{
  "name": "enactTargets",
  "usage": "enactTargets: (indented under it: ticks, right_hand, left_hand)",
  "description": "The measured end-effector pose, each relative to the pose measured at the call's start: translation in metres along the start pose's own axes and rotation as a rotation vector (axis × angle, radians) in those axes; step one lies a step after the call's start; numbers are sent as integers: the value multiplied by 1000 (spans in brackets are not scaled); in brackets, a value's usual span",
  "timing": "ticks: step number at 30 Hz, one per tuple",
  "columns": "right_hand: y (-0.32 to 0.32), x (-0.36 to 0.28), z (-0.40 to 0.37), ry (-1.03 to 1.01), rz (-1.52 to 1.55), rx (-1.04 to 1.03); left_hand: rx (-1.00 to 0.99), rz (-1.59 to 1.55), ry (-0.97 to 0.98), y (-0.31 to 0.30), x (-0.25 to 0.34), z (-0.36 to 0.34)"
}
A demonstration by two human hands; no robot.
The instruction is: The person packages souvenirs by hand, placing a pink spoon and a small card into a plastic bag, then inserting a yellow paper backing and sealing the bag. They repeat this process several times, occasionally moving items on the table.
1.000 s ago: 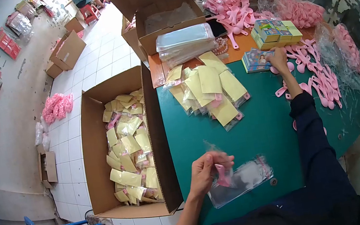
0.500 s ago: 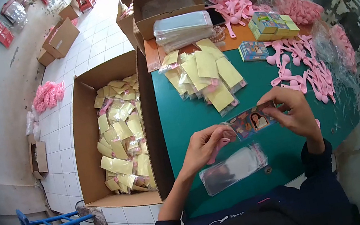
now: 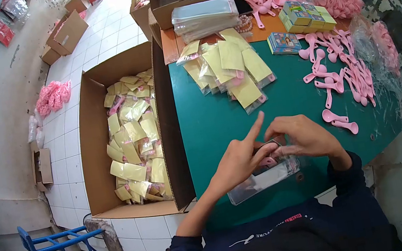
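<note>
Head view: taking the hands as the clock's centre, a green table (image 3: 206, 124) fills the space around them, with an orange strip (image 3: 171, 42) along its far edge. White tile floor (image 3: 69, 131) runs from nine to eleven o'clock, against a stained wall (image 3: 3, 180) hung with bags. A blue frame (image 3: 26, 240) stands at eight.

At nine to ten, beside the table, an open carton (image 3: 91, 138) holds a heap of packets (image 3: 134, 152), yellow card and pink pieces showing through clear plastic. A small open box (image 3: 161, 16) at eleven has crumpled clear film inside; bags (image 3: 206, 15) lie stacked just before it. At twelve are loose packets (image 3: 232, 59); at one, cards (image 3: 284, 43) beside banded bundles (image 3: 308, 17). Pink spoons (image 3: 358, 80) spread from one to three, with plastic sacks (image 3: 337, 4) of pink pieces beyond.

The left hand (image 3: 241, 158) and right hand (image 3: 309, 134) are together, the left index finger extended. A spoon (image 3: 266, 161) shows just under the fingers, above flat sleeves (image 3: 254, 188) at six; I cannot tell which hand grips it.
</note>
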State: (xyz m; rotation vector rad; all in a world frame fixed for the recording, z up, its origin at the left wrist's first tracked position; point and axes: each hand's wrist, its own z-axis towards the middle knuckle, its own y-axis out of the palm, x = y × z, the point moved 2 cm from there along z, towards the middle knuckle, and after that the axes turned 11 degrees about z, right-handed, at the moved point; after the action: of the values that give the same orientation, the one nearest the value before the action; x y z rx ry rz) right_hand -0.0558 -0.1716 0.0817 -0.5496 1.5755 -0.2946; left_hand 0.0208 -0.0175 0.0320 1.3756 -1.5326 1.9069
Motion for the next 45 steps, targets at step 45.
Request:
enactTargets:
  ticks: [45]
  right_hand:
    - [101,17,-38,-84,-96,-43]
  left_hand:
    - [-50,-845,-430,53,-32,-115]
